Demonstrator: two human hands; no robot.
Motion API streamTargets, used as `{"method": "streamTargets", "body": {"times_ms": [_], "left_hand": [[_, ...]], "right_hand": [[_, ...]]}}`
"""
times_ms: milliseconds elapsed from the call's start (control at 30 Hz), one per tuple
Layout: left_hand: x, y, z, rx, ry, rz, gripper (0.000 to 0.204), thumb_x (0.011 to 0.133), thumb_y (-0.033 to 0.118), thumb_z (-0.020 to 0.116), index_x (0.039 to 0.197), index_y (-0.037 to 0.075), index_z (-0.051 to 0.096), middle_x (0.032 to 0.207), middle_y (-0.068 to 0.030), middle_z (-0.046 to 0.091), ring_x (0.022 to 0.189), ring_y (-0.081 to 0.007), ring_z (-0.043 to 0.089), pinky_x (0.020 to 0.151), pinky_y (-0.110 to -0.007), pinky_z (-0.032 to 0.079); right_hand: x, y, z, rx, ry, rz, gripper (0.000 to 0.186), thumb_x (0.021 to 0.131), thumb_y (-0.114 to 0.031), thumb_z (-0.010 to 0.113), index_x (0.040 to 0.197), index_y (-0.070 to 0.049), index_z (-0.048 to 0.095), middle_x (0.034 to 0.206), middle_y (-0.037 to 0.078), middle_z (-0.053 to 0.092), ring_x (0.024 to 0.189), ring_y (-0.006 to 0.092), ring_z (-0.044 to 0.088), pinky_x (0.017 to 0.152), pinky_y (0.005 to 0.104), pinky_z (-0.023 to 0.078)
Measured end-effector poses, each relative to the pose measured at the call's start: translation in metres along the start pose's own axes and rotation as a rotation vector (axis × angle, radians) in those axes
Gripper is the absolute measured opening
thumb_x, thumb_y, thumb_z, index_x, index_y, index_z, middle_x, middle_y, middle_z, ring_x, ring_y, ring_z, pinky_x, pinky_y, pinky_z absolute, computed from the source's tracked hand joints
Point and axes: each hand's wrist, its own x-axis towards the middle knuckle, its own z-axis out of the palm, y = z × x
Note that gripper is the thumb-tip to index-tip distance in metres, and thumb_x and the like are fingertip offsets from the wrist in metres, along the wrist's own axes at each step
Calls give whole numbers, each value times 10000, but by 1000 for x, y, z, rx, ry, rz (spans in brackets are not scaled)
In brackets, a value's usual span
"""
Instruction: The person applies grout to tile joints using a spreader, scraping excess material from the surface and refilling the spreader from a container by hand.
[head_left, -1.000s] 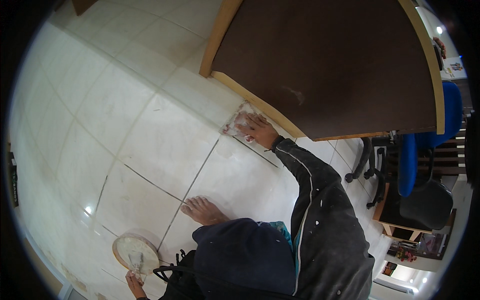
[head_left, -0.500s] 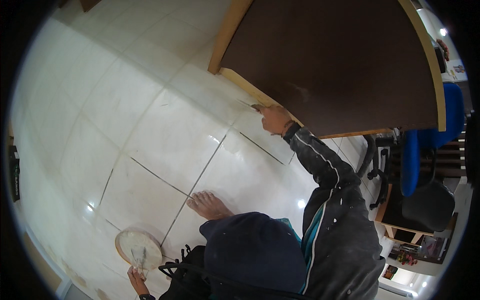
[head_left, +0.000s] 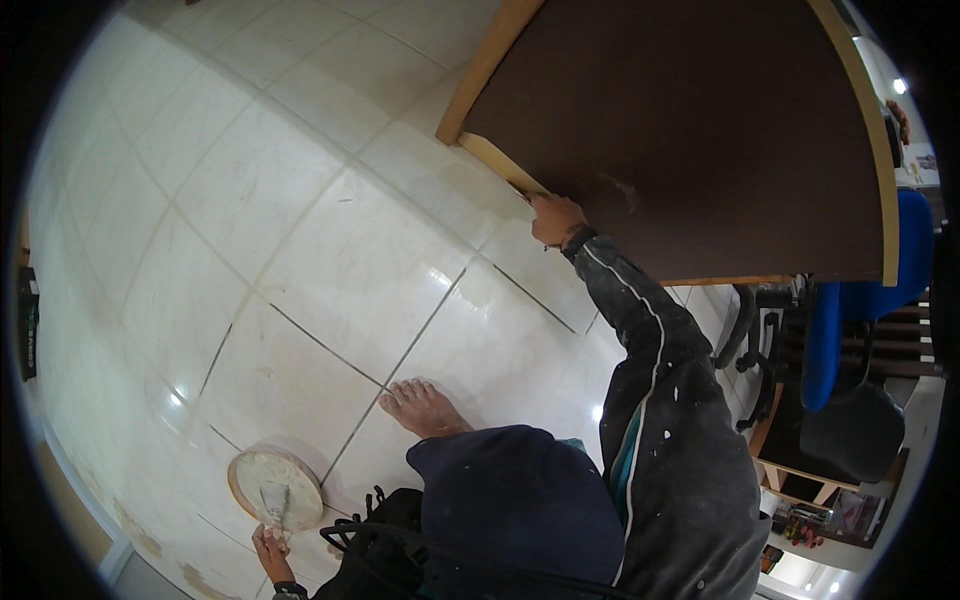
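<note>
Down at the bottom left, the left hand (head_left: 268, 548) was closed around the handle of a small scraper (head_left: 274, 505). The scraper's blade lay on a round white tub (head_left: 275, 486) that sat on the pale tiled floor (head_left: 330, 250). Next to the tub, a bare foot (head_left: 424, 408) stood on the tiles. Further right, a dark sleeve with a white stripe (head_left: 640, 340) reached up. At its end, the right hand (head_left: 553, 217) was curled over the wooden edge of the brown table (head_left: 680, 130). Far right, a blue office chair (head_left: 850, 330) stood by the table.
</note>
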Motion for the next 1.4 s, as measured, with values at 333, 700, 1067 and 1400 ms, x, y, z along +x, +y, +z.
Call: {"method": "streamTargets", "body": {"times_ms": [333, 700, 1067, 1400], "left_hand": [[13, -19, 4, -270, 147, -285, 560, 877, 517, 535, 1226, 87, 450, 956, -130, 603, 624, -168, 602, 463, -267, 459], [42, -43, -26, -189, 20, -192, 332, 921, 381, 513, 1044, 75, 551, 762, -51, 607, 517, -135, 582, 397, -237, 440], [66, -48, -30, 238, -158, -32, 159, 940, 203, 514, 839, 82, 535, 595, 23, 497, 448, -80, 488, 385, -243, 405], [50, -63, -48, 40, 8, -247, 191, 931, 257, 522, 1002, 89, 579, 694, -10, 538, 435, -77, 434, 373, -209, 361]], "right_hand": [[-26, -53, -3, -32, -186, -299, 437, 729, -161, 573, 1166, -183, 578, 813, 165, 645, 776, 338, 636, 680, 466, 489], [-113, -69, -15, 123, -344, -416, 493, 746, -130, 544, 1238, -143, 516, 823, 177, 660, 773, 354, 644, 663, 476, 484], [-104, -115, 13, 31, 7, -451, 570, 868, -159, 502, 1415, -215, 351, 1221, 166, 569, 1043, 328, 598, 793, 491, 488], [-134, -77, 68, -299, 106, -768, 531, 896, -364, 472, 1406, -264, 364, 1366, 163, 439, 1255, 386, 407, 879, 587, 428]]}}
